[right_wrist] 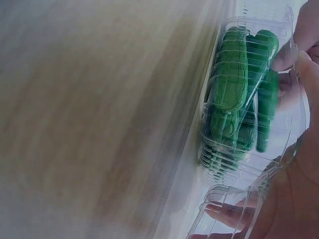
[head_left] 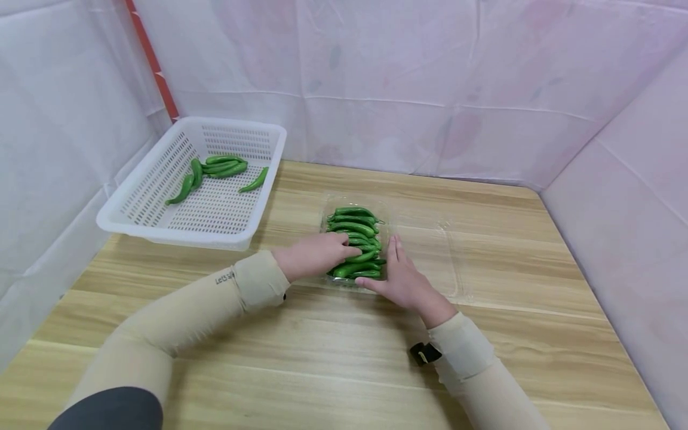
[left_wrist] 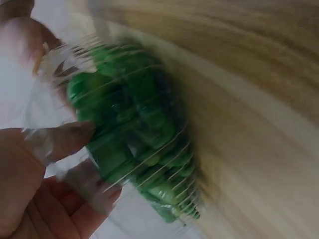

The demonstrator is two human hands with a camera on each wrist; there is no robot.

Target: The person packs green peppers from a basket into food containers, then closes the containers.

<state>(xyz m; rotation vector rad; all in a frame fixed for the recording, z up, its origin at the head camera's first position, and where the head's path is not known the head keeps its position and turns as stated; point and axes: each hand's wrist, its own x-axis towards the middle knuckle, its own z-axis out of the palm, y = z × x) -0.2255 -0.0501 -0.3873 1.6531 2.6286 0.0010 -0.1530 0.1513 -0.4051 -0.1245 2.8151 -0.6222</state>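
Several green chili peppers point(head_left: 352, 227) lie in rows inside a clear plastic box point(head_left: 344, 283) on the table. My left hand point(head_left: 317, 255) is over the box's left side and pinches one green chili pepper point(right_wrist: 266, 112) between thumb and fingers. That pepper lies above the others and looks blurred in the right wrist view. My right hand point(head_left: 405, 279) rests at the box's near right corner, thumb along the front rim and straight fingers along the right side. The box's clear lid point(head_left: 454, 263) lies folded out to the right, partly behind that hand.
A white perforated basket point(head_left: 174, 235) stands at the back left, holding several more chili peppers point(head_left: 228, 167). White cloth walls point(head_left: 376, 95) enclose the wooden table point(head_left: 322, 358) at the back and both sides.
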